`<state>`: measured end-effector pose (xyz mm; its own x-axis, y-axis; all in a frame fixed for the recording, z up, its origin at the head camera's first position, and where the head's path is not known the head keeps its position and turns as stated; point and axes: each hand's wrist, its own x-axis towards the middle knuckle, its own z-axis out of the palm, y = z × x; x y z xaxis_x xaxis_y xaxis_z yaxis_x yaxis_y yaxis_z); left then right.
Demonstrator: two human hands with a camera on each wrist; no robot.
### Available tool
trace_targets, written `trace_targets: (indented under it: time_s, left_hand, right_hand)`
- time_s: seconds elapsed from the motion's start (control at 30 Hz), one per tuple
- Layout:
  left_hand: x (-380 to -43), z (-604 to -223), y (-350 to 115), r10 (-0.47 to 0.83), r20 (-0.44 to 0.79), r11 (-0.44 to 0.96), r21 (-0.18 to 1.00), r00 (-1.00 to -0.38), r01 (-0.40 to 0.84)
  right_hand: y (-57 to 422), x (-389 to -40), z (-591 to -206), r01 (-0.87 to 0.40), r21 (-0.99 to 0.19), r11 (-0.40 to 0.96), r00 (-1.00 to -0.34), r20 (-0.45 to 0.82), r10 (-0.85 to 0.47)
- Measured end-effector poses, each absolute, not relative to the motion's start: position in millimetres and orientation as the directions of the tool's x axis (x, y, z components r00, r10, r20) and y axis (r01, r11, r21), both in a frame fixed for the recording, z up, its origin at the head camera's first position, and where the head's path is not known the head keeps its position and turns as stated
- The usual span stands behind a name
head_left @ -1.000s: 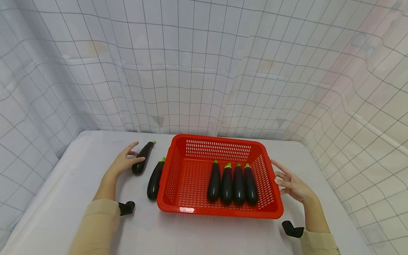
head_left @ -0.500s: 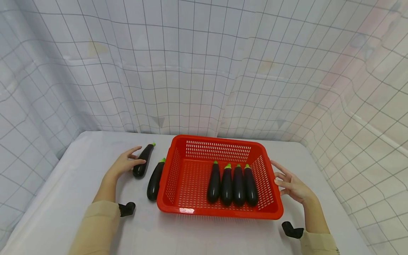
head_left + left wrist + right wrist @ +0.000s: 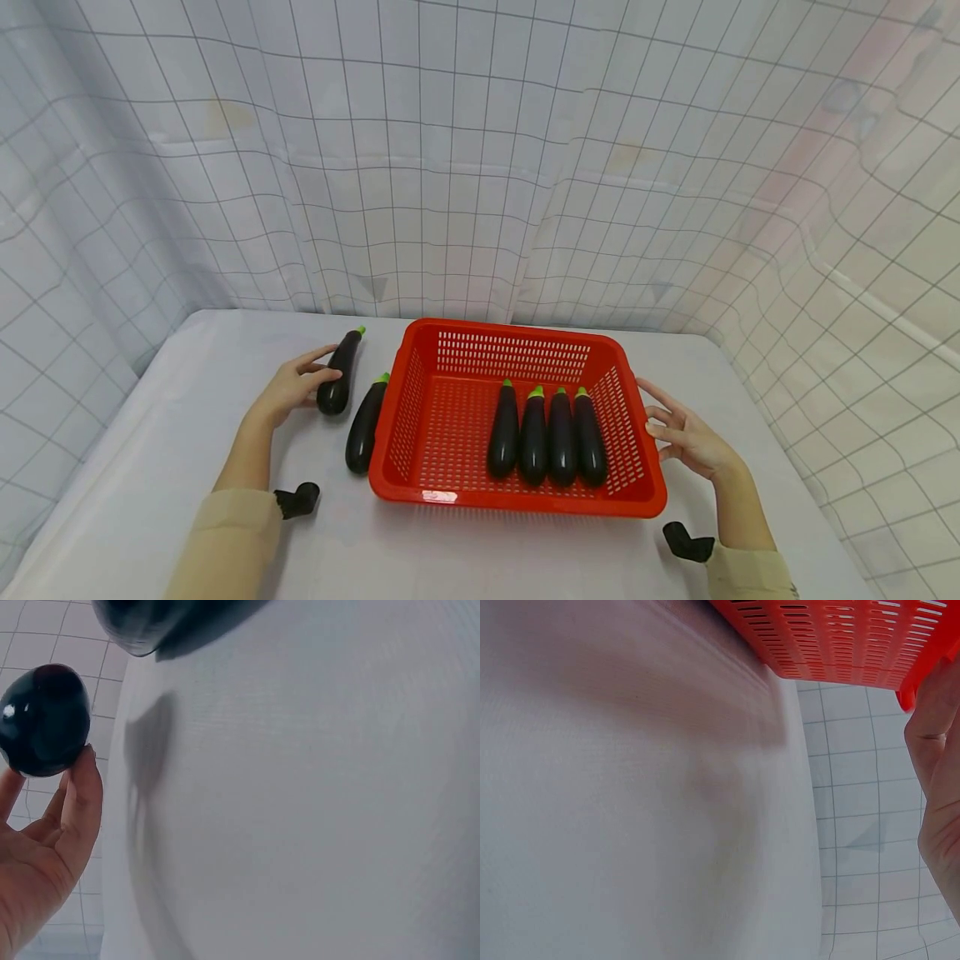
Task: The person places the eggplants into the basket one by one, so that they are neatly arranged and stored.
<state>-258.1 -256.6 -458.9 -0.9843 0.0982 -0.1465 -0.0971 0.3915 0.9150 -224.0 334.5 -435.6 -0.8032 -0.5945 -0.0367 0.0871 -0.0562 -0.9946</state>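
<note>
In the head view my left hand [image 3: 292, 387] pinches a dark purple eggplant [image 3: 341, 371] between thumb and fingers, green stem end pointing away. The left wrist view shows this eggplant [image 3: 45, 720] raised off the table, its shadow falling apart from it. A second eggplant [image 3: 365, 427] lies on the table against the left side of a red plastic basket [image 3: 457, 433]. Inside the basket, several eggplants [image 3: 533, 437] lie side by side toward the right. My right hand [image 3: 693, 437] rests its loosely spread fingers at the basket's right rim.
A white-covered table [image 3: 480, 558] carries everything. Behind it and at both sides hang white curtains [image 3: 480, 167] with a dark grid pattern. Black wrist-worn devices stick out by the left sleeve [image 3: 228, 533] and the right sleeve [image 3: 750, 571].
My left hand has closed its fingers on the farther eggplant, which has shifted slightly and come up off the table. The right hand and the basket have stayed in place.
</note>
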Motion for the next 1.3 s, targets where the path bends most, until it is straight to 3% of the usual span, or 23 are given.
trace_targets:
  time_s: [0.83, 1.3]
  left_hand:
    - [-241, -396, -215, 0.135, 0.026, 0.231, 0.971, -0.99, 0.057]
    - [-232, -388, -172, 0.211, 0.076, 0.16, 0.981, -0.975, 0.111]
  right_hand:
    - [335, -224, -437, 0.075, -0.996, -0.05, -0.801, -0.03, -0.598]
    - [334, -224, -435, 0.074, -0.996, -0.055, -0.791, -0.025, -0.611]
